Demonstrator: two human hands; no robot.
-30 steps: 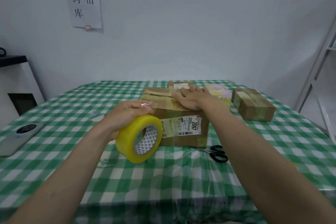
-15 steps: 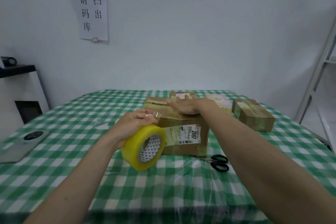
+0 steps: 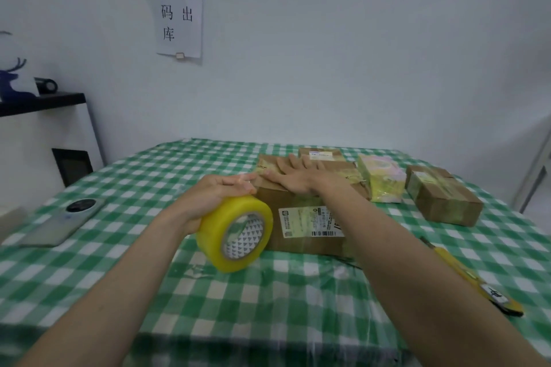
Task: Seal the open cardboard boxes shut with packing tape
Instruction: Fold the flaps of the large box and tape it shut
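L hand [image 3: 214, 197] grips tape roll [image 3: 235, 232]; R hand [image 3: 293, 177] flat on box [image 3: 301, 217], flaps apparently closed.

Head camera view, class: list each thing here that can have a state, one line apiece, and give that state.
Left hand: grips the yellow packing tape roll.
Yellow packing tape roll: held on edge beside the box.
Right hand: flat, pressing the box top.
Large brown cardboard box: flaps down, under the palm.
Small brown cardboard box: closed, taped.
Yellow-handled utility knife: lying on the green checked tablecloth.
Grey smartphone: lying camera side up.
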